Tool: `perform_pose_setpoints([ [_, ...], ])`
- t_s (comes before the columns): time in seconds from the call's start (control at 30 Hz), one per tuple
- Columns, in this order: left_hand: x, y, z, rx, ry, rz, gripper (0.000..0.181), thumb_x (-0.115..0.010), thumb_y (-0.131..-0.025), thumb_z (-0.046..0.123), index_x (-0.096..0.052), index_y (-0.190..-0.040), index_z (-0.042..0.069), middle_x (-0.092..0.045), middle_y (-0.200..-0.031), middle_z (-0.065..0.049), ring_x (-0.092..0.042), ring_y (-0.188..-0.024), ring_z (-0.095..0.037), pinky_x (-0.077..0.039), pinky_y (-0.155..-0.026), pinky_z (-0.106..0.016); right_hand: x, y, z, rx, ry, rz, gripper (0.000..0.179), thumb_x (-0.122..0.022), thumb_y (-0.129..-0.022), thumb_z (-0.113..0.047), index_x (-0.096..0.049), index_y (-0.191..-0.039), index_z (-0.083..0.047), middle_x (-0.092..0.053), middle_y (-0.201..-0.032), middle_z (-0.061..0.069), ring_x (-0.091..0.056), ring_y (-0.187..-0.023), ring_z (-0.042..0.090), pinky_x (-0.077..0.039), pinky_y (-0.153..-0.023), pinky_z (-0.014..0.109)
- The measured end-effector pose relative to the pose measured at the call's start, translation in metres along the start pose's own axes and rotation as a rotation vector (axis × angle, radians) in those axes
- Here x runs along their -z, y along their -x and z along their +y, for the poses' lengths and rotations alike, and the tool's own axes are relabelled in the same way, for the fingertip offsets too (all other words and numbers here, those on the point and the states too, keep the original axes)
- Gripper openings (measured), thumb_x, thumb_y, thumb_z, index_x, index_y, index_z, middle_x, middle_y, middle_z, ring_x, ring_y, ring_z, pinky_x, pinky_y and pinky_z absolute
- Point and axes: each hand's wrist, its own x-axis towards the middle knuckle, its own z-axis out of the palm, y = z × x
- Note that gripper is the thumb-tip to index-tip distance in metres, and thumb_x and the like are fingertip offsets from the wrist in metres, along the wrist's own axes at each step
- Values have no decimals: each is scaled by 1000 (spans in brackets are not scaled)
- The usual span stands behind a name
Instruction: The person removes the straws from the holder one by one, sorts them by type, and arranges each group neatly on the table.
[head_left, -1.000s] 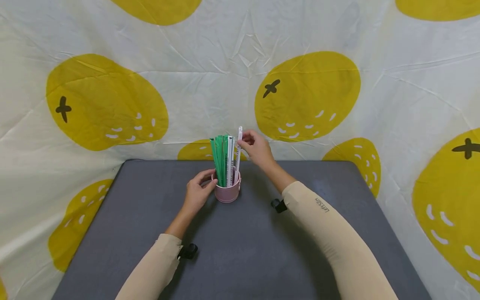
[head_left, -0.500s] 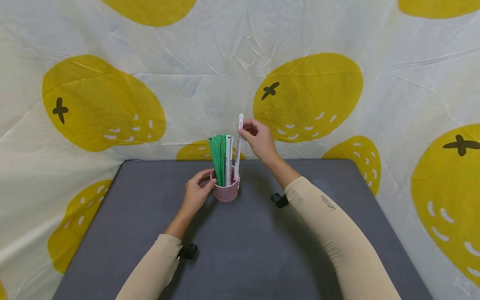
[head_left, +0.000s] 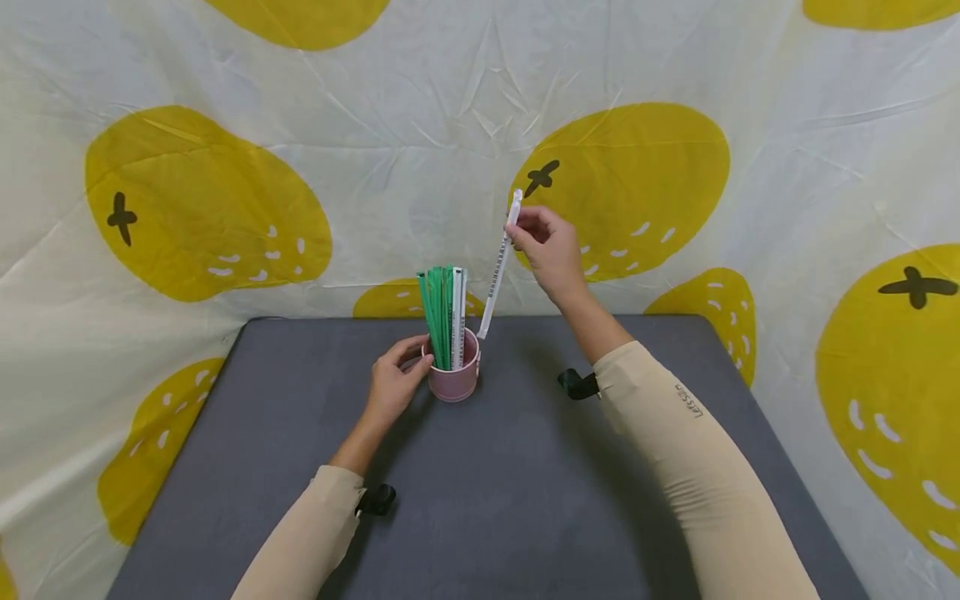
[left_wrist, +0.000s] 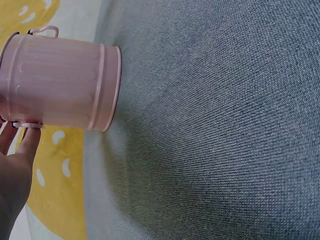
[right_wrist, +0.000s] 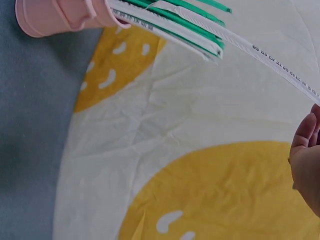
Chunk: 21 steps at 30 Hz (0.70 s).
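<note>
My right hand [head_left: 553,250] pinches a thin white wrapped straw [head_left: 498,275] printed with dark characters, near its upper end. The straw slants, its lower end just above and right of the small pink bucket [head_left: 453,386]. Upright in the bucket stand several green wrapped straws [head_left: 437,317] and white ones [head_left: 458,321], bunched to its left side. My left hand [head_left: 393,383] holds the bucket's left side between thumb and fingers. In the left wrist view, fingertips [left_wrist: 31,137] meet a little side handle [left_wrist: 27,125]. The right wrist view shows the held straw [right_wrist: 270,60] stretching away from the hand.
The bucket stands on a dark grey table [head_left: 465,500], towards its back edge. Behind it hangs a pale cloth [head_left: 420,192] with big yellow fruit shapes. A small black camera sits at each wrist, and both forearms wear beige sleeves.
My right hand has lifted the white straw up out of the bucket and moved it right, tilting it. The left hand has stayed at the bucket.
</note>
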Motion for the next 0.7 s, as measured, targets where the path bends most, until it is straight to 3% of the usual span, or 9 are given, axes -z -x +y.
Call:
perform_pose_setpoints([
  [0.27, -1, -2, 0, 6, -8, -11, 41, -70, -96, 0, -61, -134, -11, -63, -135, -31, -63, -124, -47, -51, -103, -57, 21, 1, 6, -19, 0, 15, 31, -74, -96, -10, -68, -119, 10, -70, -93, -2, -63, -83, 13, -58, -77, 17],
  [0.5, -2, -3, -1, 12, -7, -16, 41, -70, -96, 1, -60, -135, -11, -63, -135, -30, -63, -124, -47, -51, -104, -56, 34, 9, 16, -100, 77, -1, 34, -73, -97, -14, -68, -124, 6, -69, -99, 3, -65, -93, 26, -60, -82, 22],
  [0.6, -2, -4, -2, 8, 7, -17, 40, -70, -95, -1, -62, -133, -10, -64, -133, -31, -63, -123, -48, -51, -103, -58, 37, 15, 12, -150, 120, -14, 33, -72, -98, -11, -68, -126, 5, -70, -103, 9, -66, -93, 24, -61, -87, 27],
  [0.7, -1, -4, -2, 5, 22, -18, 39, -71, -95, -2, -63, -132, -10, -65, -132, -31, -63, -123, -49, -51, -103, -57, 39, 20, 20, -163, 143, -21, 34, -72, -98, -12, -68, -127, 6, -70, -106, 14, -66, -90, 17, -60, -84, 23],
])
